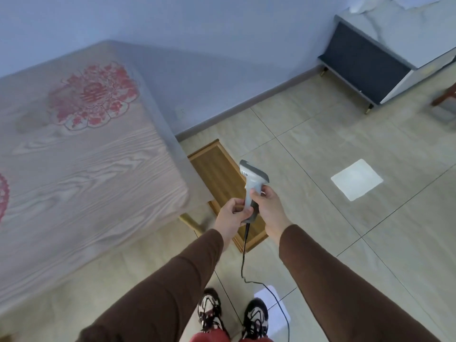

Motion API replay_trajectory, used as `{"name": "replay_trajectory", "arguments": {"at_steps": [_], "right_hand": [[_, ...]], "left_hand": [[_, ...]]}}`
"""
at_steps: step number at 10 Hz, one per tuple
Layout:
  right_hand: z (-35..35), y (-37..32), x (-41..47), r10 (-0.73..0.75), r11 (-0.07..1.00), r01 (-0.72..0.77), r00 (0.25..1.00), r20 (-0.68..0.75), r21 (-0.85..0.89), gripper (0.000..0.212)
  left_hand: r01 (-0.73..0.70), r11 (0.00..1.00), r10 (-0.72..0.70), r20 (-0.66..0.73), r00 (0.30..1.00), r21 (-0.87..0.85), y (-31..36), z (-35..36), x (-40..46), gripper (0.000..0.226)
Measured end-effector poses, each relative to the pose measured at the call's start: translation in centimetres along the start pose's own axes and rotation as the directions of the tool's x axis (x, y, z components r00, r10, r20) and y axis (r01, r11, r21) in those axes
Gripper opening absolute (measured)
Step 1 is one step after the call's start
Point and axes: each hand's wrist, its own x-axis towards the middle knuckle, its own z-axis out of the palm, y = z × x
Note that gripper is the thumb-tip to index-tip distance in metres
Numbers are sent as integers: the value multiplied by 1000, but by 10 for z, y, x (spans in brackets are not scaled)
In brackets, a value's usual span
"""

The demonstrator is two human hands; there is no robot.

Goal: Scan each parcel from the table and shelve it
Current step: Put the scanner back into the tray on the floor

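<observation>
A grey and white handheld barcode scanner (252, 180) is held upright in front of me over the floor. My left hand (232, 215) grips the lower handle and my right hand (270, 208) grips the handle just above it. A black cable (246, 272) hangs from the scanner's base down to the floor. The wood-grain table (86, 174) with red paper-cut decorations lies to my left. No parcel is visible on the part of the table in view.
A low wooden stool or tray (222, 183) stands on the tiled floor beside the table's corner. A dark cabinet with a pale top (362, 62) stands at the far right wall. White sheets lie on the floor (356, 180) and by my shoes (271, 304).
</observation>
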Motion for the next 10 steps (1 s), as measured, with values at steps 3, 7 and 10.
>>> {"name": "replay_trajectory", "arguments": {"at_steps": [3, 7, 10], "right_hand": [[27, 90, 121, 49, 998, -51, 997, 53, 34, 22], [44, 160, 217, -35, 997, 32, 998, -45, -67, 26], [46, 165, 218, -43, 989, 31, 995, -85, -144, 25]], "left_hand": [[-2, 987, 16, -84, 996, 158, -78, -33, 123, 25], [4, 921, 102, -251, 963, 389, -141, -52, 220, 24], [23, 844, 160, -293, 943, 537, -139, -53, 218, 44]]}}
